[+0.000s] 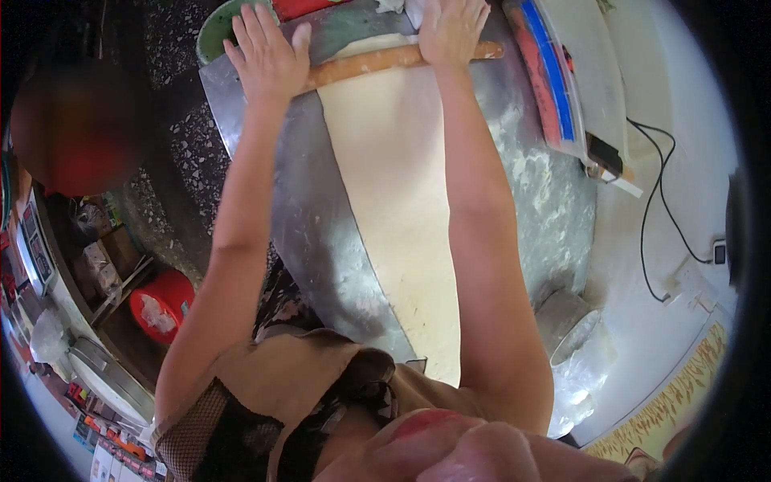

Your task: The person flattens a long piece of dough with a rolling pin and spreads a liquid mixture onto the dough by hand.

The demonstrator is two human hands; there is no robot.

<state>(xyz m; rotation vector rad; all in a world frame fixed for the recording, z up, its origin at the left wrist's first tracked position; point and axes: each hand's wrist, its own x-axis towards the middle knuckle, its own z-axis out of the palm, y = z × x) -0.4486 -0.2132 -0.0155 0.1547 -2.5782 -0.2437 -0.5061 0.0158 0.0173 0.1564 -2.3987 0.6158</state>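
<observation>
A long pale sheet of dough (393, 169) runs down a metal work table from its far end toward my body. Across the far part of the dough lies a wooden rolling pin (369, 67), tilted a little up to the right. My left hand (271, 64) rests over the pin's left end, fingers spread and pointing away from me. Near the right end, my right hand (451, 34) lies on top of the pin, its fingertips close to the picture's upper edge. Both arms are stretched out. A strip of dough shows beyond the pin.
Flour dusts the metal table (546, 177). Beside it on the right stands a clear plastic bin (562, 80) with blue and red contents. A green basin (218, 34) is at the far left, a red bucket (165, 301) on the left. Black cable (660, 185) hangs at the right.
</observation>
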